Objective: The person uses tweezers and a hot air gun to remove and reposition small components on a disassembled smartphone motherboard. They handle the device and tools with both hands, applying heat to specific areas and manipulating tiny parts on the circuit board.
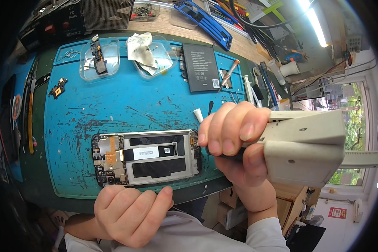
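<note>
My right hand [239,134] grips a bulky off-white plastic tool [304,147], its fingers wrapped round the narrow end and a dark part beneath them. The tool is raised above the right side of the blue work mat [75,143]; its exact kind I cannot make out. Just below the opened phone [157,161], my left hand [132,214] is closed with its fingers curled, and nothing shows sticking out of it. Flat on the mat, the phone exposes its circuit board on the left, a flex cable with a white label, and a metal frame with black pads.
A dark phone battery [200,67] lies at the back, beside a screwdriver [229,74]. Two clear plastic trays [86,75] hold a small part and a stained cloth [142,51]. A loose component [58,88] lies at left; a blue frame [203,23] is farther back.
</note>
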The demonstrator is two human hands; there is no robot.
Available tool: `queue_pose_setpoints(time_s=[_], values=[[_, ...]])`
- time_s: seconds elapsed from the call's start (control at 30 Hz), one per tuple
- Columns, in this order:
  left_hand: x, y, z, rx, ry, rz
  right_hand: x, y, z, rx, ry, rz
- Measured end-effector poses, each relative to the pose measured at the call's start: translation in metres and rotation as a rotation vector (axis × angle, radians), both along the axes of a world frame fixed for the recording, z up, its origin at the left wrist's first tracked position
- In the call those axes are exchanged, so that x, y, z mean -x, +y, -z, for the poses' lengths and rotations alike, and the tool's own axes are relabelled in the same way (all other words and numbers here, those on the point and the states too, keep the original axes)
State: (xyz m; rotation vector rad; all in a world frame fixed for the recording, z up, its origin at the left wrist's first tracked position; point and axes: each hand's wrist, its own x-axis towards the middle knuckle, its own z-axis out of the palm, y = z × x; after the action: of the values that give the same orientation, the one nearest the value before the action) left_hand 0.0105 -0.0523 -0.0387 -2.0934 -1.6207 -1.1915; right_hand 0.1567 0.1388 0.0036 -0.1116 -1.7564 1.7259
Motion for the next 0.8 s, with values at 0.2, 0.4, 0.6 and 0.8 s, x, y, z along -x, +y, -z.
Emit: queue_pose_setpoints(time_s=[0.2, 0.4, 0.6, 0.8], values=[[0.0021, -0.0035, 0.0004, 0.039, -0.001, 0.021, -0.0004, 0.0003, -0.0010, 0.009, -0.006, -0.008], [0.0015, -0.0037, -0.0009, 0.052, -0.004, 0.017, -0.0008, -0.0001, -0.0033, 0.022, -0.026, -0.007], [0.0016, -0.0036, 0.0001, 0.046, -0.005, 0.018, 0.0001, 0.0006, -0.0016, 0.008, -0.017, 0.004], [0.0019, -0.0031, 0.0007, 0.038, -0.002, 0.020, 0.0004, 0.0003, -0.0009, 0.004, -0.014, 0.010]])
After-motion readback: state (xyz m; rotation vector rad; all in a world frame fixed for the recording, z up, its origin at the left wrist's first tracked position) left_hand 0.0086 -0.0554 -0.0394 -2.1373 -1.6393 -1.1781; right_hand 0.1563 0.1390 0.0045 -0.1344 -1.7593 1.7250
